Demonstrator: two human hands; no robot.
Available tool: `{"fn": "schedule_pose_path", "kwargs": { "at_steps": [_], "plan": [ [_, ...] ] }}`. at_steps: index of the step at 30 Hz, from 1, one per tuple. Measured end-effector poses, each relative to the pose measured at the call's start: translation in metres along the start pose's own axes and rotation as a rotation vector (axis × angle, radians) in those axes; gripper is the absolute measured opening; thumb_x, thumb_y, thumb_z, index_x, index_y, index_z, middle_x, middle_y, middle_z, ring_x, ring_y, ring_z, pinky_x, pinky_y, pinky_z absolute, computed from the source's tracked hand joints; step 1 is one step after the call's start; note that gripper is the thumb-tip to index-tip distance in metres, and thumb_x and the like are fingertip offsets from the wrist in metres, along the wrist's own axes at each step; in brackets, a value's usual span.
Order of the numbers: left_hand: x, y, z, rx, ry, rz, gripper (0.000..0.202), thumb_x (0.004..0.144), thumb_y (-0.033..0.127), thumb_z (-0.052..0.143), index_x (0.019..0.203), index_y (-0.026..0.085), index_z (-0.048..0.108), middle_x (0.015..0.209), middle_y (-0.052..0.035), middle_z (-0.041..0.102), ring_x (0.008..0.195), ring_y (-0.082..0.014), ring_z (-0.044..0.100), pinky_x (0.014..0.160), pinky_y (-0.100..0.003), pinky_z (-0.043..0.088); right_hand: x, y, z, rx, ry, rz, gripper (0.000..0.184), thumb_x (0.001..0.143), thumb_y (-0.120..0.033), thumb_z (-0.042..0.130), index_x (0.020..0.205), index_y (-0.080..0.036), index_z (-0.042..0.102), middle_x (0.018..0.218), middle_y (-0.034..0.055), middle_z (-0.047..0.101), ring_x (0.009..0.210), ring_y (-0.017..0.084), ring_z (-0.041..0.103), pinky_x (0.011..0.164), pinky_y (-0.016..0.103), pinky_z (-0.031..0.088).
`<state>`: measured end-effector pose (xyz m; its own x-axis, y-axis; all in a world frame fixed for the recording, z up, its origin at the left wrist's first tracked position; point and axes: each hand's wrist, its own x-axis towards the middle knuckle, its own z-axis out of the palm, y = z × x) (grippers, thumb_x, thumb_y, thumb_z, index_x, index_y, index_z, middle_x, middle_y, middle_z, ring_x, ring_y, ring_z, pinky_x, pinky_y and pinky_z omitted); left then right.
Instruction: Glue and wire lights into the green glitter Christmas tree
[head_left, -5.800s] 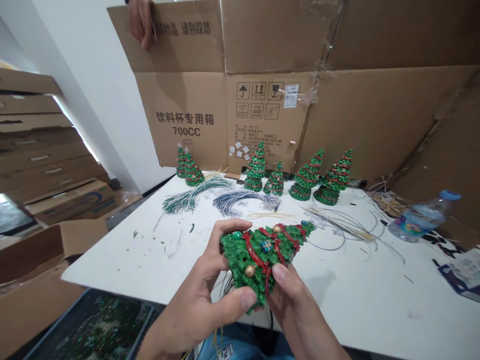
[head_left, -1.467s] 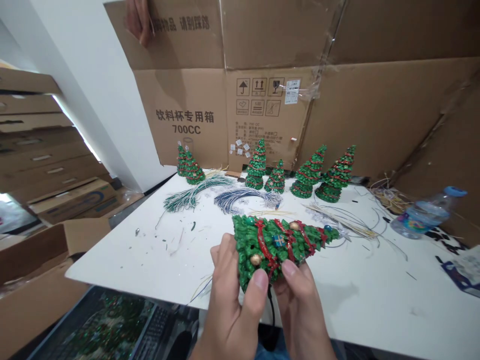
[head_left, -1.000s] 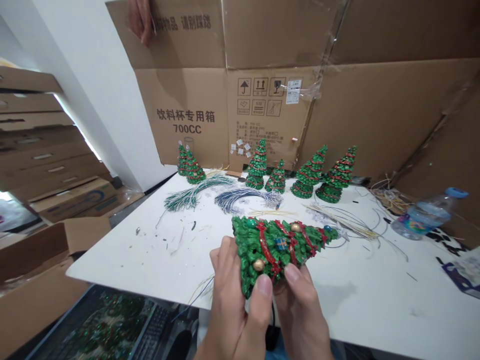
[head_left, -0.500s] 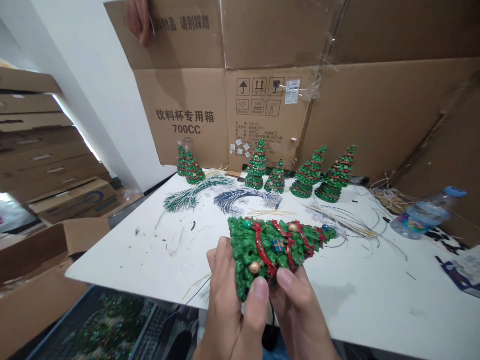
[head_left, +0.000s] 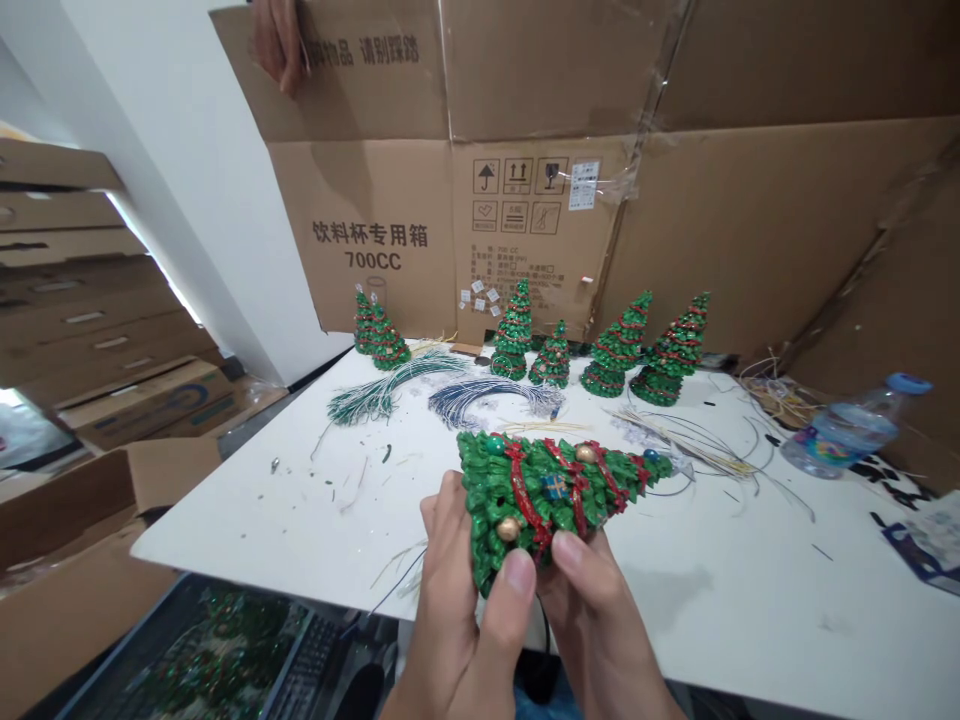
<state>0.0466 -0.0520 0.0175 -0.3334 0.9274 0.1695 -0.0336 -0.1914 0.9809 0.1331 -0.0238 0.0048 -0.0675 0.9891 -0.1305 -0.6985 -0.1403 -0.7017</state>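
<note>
Pinched a glossy green cone-shaped tree (head_left: 564, 510) in left hand (head_left: 459, 612) and right hand (head_left: 596, 612); likely needed gentle pressure, off the round gold bauble (head_left: 508, 529) beyond left thumb (head_left: 519, 573).

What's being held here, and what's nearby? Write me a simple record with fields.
Left hand: grips wide end of Christmas tree figurine
Right hand: grips the figurine's nearer edge
Figurine's pose: on its side, tip rightward
Decorations: red garlands, gold baubles, blue gift
Beyond: green wire bundle, blue wire bundle, other Christmas trees
Right side: water bottle, blue cap
</note>
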Motion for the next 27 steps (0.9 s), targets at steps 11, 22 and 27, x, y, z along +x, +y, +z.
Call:
{"fn": "schedule_pose_path", "kwargs": {
  "at_steps": [11, 22, 27],
  "plan": [
    [0.008, -0.002, -0.003, 0.006, 0.012, -0.042, 0.052, 0.093, 0.065, 0.079, 0.130, 0.029, 0.086, 0.142, -0.0076, 0.080, 0.163, -0.0410, 0.047, 0.144, -0.050, 0.019, 0.003, 0.003, -0.006, -0.041, -0.027, -0.039, 0.101, 0.086, -0.052, 0.085, 0.173, -0.032, 0.039, 0.130, 0.0098, 0.086, 0.102, 0.036, 0.083, 0.096, 0.052, 0.064],
    [0.015, -0.007, -0.004, 0.009, -0.068, 0.005, 0.053, 0.102, 0.061, 0.069, 0.143, 0.029, 0.079, 0.157, -0.0085, 0.071, 0.159, -0.0429, 0.051, 0.141, -0.057, 0.023, 0.006, -0.013, -0.004, -0.009, -0.089, 0.072, 0.103, 0.080, -0.045, 0.094, 0.170, -0.031, 0.046, 0.145, 0.0083, 0.081, 0.111, 0.037, 0.081, 0.097, 0.051, 0.064],
    [0.016, -0.008, -0.008, 0.009, -0.053, -0.012, 0.053, 0.099, 0.058, 0.075, 0.143, 0.030, 0.079, 0.154, -0.0080, 0.073, 0.163, -0.0426, 0.046, 0.142, -0.055, 0.017, 0.005, -0.019, -0.003, 0.047, -0.155, 0.116, 0.094, 0.085, -0.039, 0.091, 0.169, -0.033, 0.050, 0.146, 0.0059, 0.081, 0.137, 0.038, 0.072, 0.119, 0.055, 0.054]
  ]
}}
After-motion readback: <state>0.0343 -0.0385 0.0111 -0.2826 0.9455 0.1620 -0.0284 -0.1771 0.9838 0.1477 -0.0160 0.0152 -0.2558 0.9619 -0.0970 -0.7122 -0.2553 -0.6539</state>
